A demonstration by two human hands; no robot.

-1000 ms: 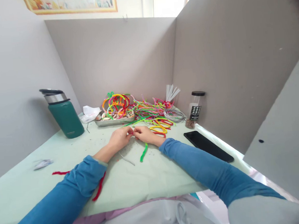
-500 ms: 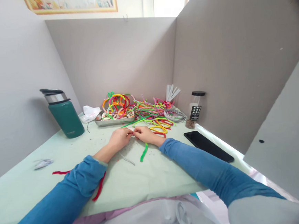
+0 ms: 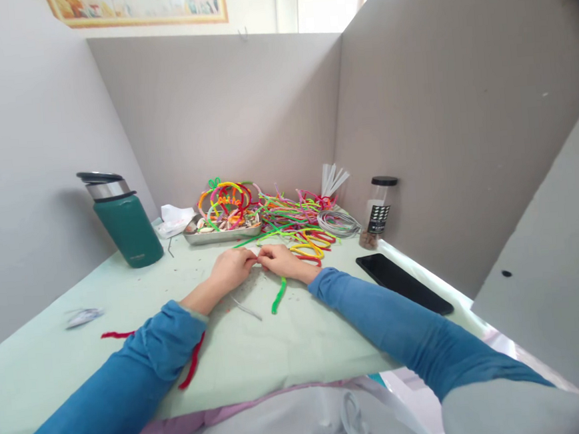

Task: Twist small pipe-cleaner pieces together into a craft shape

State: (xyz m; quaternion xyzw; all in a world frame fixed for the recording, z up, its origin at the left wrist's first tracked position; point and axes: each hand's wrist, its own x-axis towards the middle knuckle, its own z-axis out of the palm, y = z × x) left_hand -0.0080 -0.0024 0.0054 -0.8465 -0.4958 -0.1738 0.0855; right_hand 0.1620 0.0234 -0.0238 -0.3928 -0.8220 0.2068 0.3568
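Note:
My left hand [image 3: 233, 268] and my right hand [image 3: 281, 261] meet fingertip to fingertip above the middle of the table. Both are closed in a pinch, and whatever lies between the fingers is too small and covered to name. Below my right hand a short green pipe cleaner [image 3: 278, 295] lies on the cloth. A thin grey wire piece [image 3: 247, 309] rests left of it. Red pipe cleaner [image 3: 193, 363] shows on both sides of my left forearm, partly hidden beneath the sleeve. Bent yellow and red pipe cleaners [image 3: 312, 245] lie just beyond my right hand.
A metal tray [image 3: 223, 236] holds shells and pipe-cleaner rings. Beside it are a heap of pipe cleaners [image 3: 289, 210] and a wire coil [image 3: 339, 224]. A green bottle [image 3: 129, 231] stands left; a clear jar [image 3: 377, 217] and black phone [image 3: 404, 284] are right. Grey partitions [image 3: 220, 102] enclose the table.
The fingertips have shifted very slightly against each other, and the small pink-red spot seen between them earlier is now covered. Everything else stays in place.

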